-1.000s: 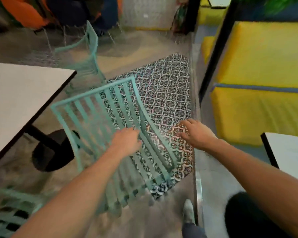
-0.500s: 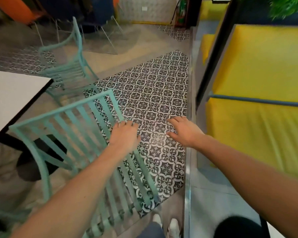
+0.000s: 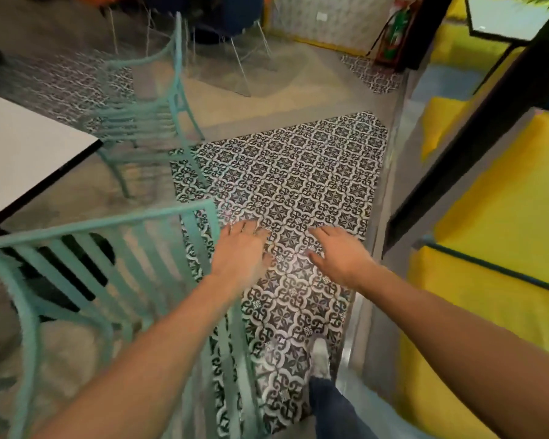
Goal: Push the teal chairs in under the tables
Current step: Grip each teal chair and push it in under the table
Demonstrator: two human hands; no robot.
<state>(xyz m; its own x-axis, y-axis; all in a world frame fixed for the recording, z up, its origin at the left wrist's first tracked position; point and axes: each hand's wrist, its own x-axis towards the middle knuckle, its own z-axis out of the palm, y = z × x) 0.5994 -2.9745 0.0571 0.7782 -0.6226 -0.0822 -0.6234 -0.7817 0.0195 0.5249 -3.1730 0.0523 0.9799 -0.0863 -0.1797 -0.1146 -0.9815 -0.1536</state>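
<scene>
A teal slatted chair stands at the lower left, its back toward me, beside the white table with a black edge. My left hand hovers just right of the chair's back, fingers spread and holding nothing; whether it touches the frame I cannot tell. My right hand is stretched out open over the patterned tiles, apart from the chair. A second teal chair stands farther back, by the table's far corner.
Black-and-white patterned floor tiles lie ahead. Yellow cushioned benches and a dark post line the right side. My shoe and jeans leg show at the bottom. Blue and orange chairs stand at the far back.
The near chair has shifted left toward the table and my left hand has come off its back. Both hands now hover over the tiles; the view has moved forward.
</scene>
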